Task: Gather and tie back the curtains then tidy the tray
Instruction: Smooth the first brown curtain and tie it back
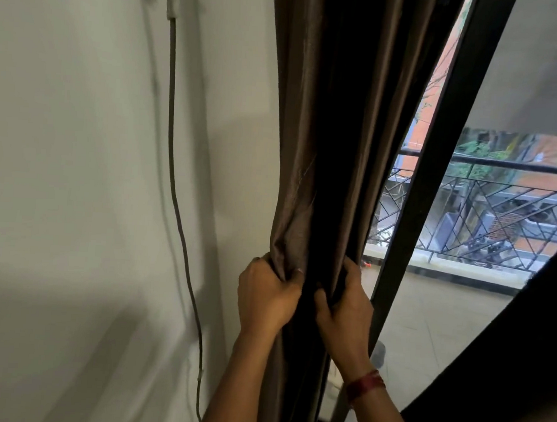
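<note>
A dark brown curtain (341,117) hangs bunched into folds between the white wall and the window frame. My left hand (267,295) grips the left edge of the bundle, fingers curled into the cloth. My right hand (346,306), with a red thread band on its wrist, grips the folds on the right side at the same height. A second dark curtain (505,371) crosses the lower right corner. No tie-back and no tray are in sight.
A grey cable (172,171) runs down the white wall (77,166) at left. The black door frame (435,187) stands right of the curtain; through the glass lie a tiled balcony and a black metal railing (498,224).
</note>
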